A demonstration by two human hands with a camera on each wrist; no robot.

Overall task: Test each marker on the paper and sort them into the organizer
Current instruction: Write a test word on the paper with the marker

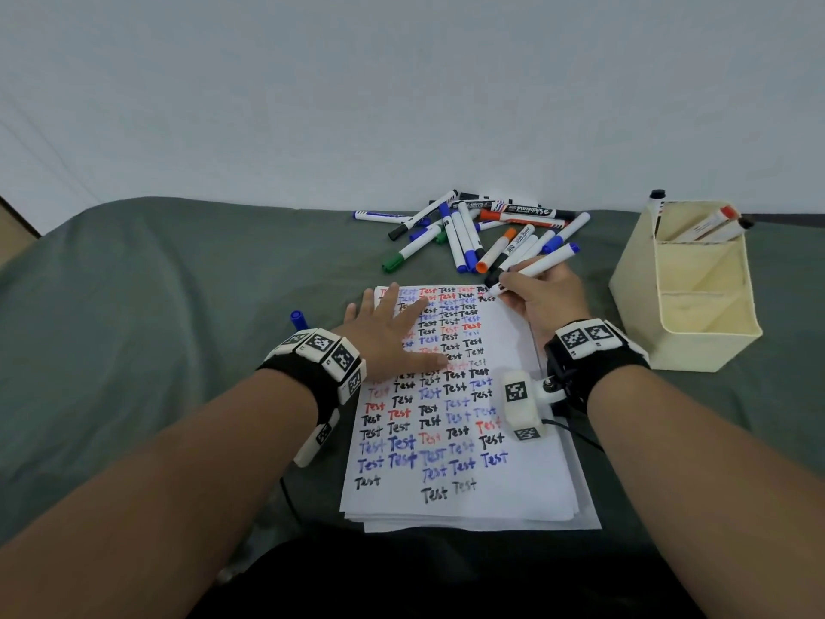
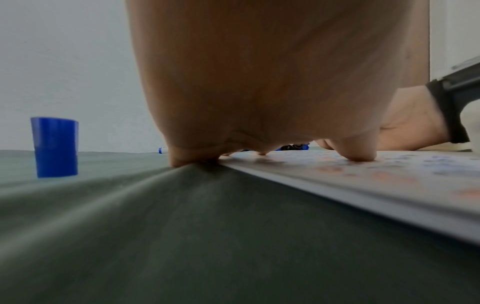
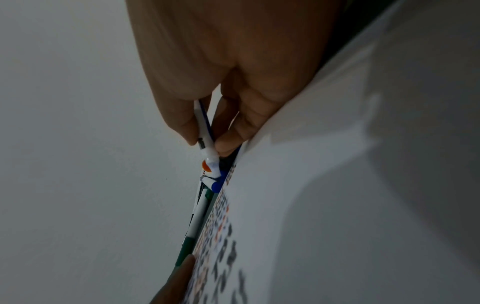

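My right hand point(image 1: 531, 297) grips a white marker with a blue end point(image 1: 542, 262), its tip down at the top right corner of the paper point(image 1: 513, 493); the right wrist view shows the fingers point(image 3: 226, 144) pinching the barrel point(image 3: 205, 131). My left hand point(image 1: 393, 332) lies flat with spread fingers on the sheet's upper left, pressing it down; its fingertips point(image 2: 361, 154) rest on the paper point(image 2: 389, 181). The sheet is covered in rows of "Test" in black, blue and red. A blue cap point(image 1: 298, 319) stands left of the paper, also seen as a blue cap point(image 2: 55, 147).
A pile of several markers point(image 1: 473, 230) lies behind the paper near the wall. A cream organizer point(image 1: 687, 306) stands at the right with markers point(image 1: 714, 223) in its rear compartment. Green cloth point(image 1: 156, 306) covers the surface.
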